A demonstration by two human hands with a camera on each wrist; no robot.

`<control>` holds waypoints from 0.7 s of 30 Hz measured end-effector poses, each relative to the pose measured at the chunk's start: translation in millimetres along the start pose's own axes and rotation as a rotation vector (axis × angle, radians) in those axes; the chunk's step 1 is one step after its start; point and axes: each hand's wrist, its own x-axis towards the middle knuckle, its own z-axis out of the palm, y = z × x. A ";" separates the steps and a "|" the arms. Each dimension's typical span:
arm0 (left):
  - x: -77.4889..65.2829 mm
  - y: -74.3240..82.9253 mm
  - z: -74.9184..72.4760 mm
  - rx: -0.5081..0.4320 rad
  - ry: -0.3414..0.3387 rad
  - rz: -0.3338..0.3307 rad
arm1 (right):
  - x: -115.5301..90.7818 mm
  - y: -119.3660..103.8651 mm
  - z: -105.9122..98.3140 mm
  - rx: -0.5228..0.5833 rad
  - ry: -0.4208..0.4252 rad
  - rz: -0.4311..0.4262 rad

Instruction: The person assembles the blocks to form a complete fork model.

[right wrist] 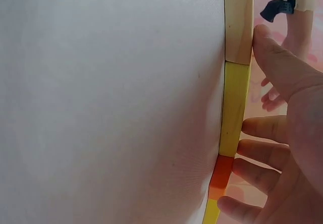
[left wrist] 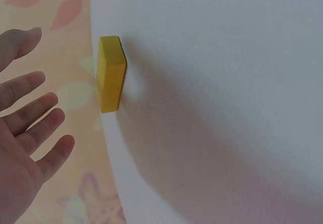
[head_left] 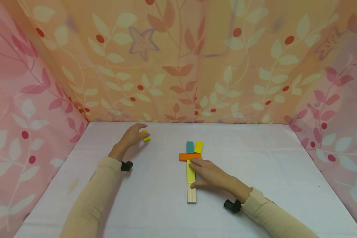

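Observation:
My left hand (head_left: pixel 132 135) hovers around a small yellow block (head_left: pixel 146 139) at the far left of the table. In the left wrist view its fingers are spread and apart from that block (left wrist: pixel 111 75). My right hand (head_left: pixel 212 173) lies over a line of flat wooden blocks, its fingertips right at their surfaces. Nearest me in that line is a plain wood block (head_left: pixel 191 195), then a pale yellow block (head_left: pixel 190 177). An orange block (head_left: pixel 182 157) lies crosswise beyond them, partly under the fingers. Behind it are a teal block (head_left: pixel 190 147) and a slightly slanted yellow block (head_left: pixel 199 147).
A white cloth covers the table (head_left: pixel 154 198). Floral curtains (head_left: pixel 178 66) stand behind it and along both sides. A black wrist camera (head_left: pixel 126 166) sits under the left sleeve, and another black camera (head_left: pixel 232 206) is by the right sleeve.

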 end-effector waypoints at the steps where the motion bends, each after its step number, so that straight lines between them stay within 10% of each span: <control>1: 1.2 -0.4 0.1 -0.004 -0.005 -0.003 | -0.1 0.2 0.0 0.001 0.000 0.003; 21: 21.4 -11.5 5.4 -0.088 -0.130 -0.153 | 0.3 -0.8 -0.3 0.024 0.003 0.007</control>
